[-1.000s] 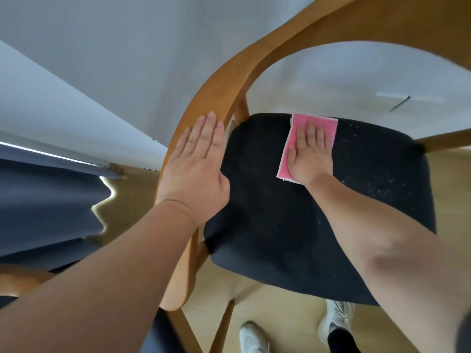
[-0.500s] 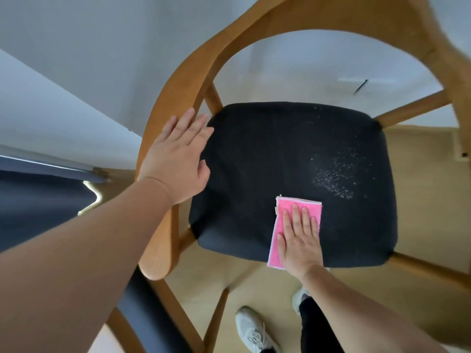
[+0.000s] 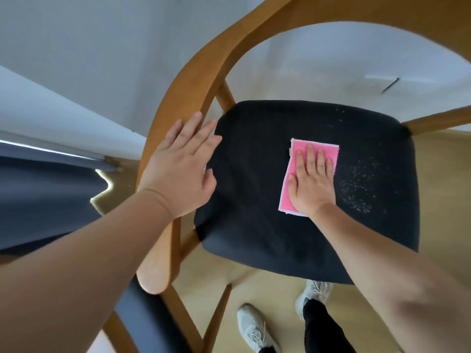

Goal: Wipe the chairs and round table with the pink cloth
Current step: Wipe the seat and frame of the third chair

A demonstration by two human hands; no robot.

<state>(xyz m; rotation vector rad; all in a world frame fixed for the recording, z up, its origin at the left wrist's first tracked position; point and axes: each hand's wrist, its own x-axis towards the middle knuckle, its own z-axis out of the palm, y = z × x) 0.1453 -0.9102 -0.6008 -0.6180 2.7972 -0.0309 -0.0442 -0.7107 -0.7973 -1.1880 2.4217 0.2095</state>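
At left of centre the left hand [image 3: 178,171] lies flat on the curved wooden arm of the chair [image 3: 175,80], fingers [image 3: 190,133] straight and a little spread, holding nothing; judging by the pose, it steadies the chair while the other hand works. The black seat [image 3: 267,238] fills the middle of the frame. On its upper middle lies the pink cloth [image 3: 293,156], folded to a rectangle, with the right hand [image 3: 312,184] pressed flat on top, fingers straight and close together, probably to spread the pressure for a wide stroke. Just right of the cloth is a patch of pale specks [image 3: 362,184], likely the next spot to wipe. Counted: one cloth, one chair plainly seen, two hands, and two pale shoes [image 3: 251,324] at bottom centre. I cannot make out the round table.
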